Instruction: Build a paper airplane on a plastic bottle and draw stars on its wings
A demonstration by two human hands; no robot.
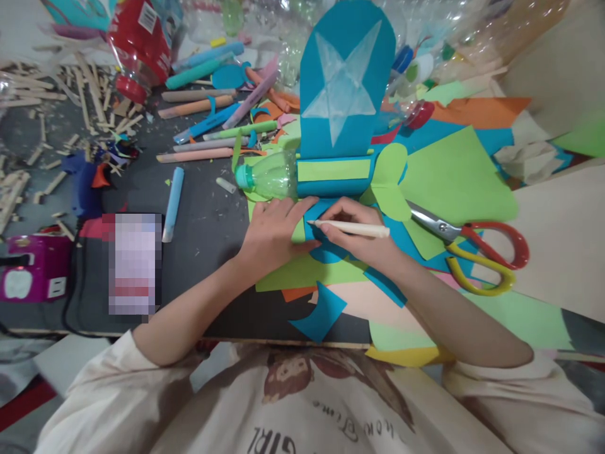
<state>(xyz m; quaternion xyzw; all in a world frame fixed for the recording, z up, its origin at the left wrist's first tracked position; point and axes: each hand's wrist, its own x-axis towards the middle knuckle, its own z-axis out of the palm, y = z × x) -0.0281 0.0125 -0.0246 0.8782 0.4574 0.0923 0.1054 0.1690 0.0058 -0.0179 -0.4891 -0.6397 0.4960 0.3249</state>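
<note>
My right hand [355, 232] is closed round a cream pen [352, 228], its tip pointing left onto a piece of blue paper [312, 222]. My left hand [273, 231] lies flat with fingers stretched out, pressing that blue paper and the green sheet [302, 272] beneath it. Just beyond my hands lies a plastic bottle [267, 176] with a teal cap, wrapped in blue and green paper. A blue paper panel with a pale star [344, 88] rises from it, and a green paper heart [390, 180] sits at its right end.
Red and yellow scissors [477, 249] lie to the right on coloured paper sheets [454, 170]. Rolled paper sticks [208, 126] and wooden sticks [61, 94] are scattered at the back left. A blue glue gun [82, 183], a phone [135, 261] and a magenta box [33, 268] sit left.
</note>
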